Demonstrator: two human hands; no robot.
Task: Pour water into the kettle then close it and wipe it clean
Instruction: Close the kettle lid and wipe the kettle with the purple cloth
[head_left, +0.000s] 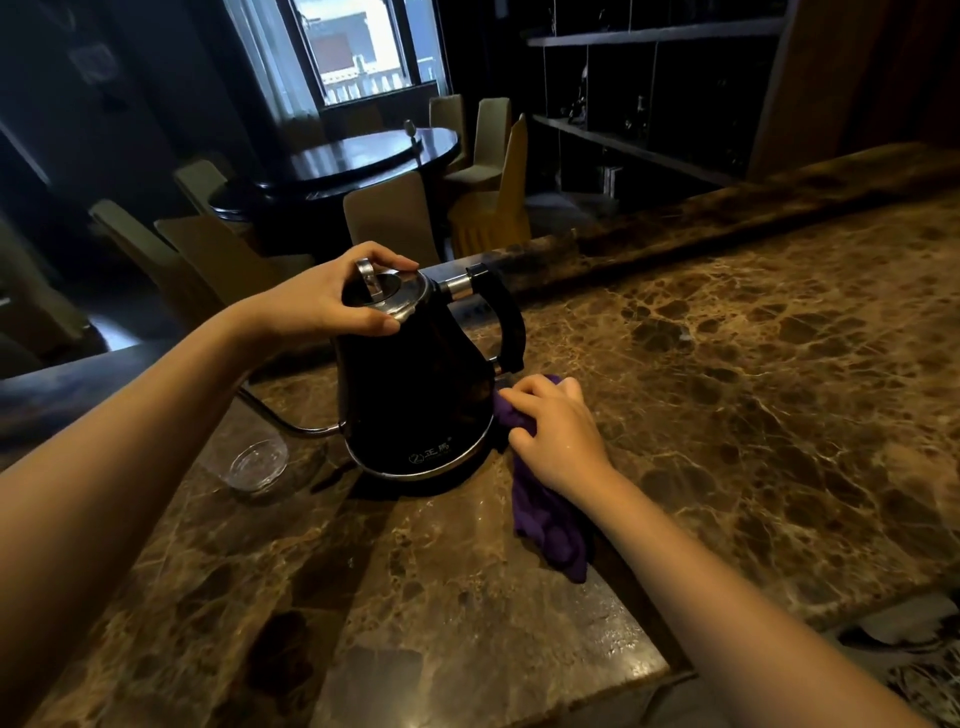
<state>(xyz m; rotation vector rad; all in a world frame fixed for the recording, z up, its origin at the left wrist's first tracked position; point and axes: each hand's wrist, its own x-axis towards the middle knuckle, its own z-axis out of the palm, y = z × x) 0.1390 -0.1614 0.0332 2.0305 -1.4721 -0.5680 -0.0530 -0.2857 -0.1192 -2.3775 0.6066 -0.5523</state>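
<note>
A black gooseneck kettle (415, 389) stands upright on the brown marble counter (727, 364), its lid on, handle to the right, thin spout curving left. My left hand (322, 301) grips the kettle's top rim around the lid. My right hand (556, 431) presses a purple cloth (545, 525) against the kettle's lower right side, near the base; the cloth trails toward me on the counter.
An empty clear glass (257, 465) stands on the counter left of the kettle, under the spout. The counter's near edge runs at lower right. Beyond the counter are a round dark table (363, 156), chairs and shelves.
</note>
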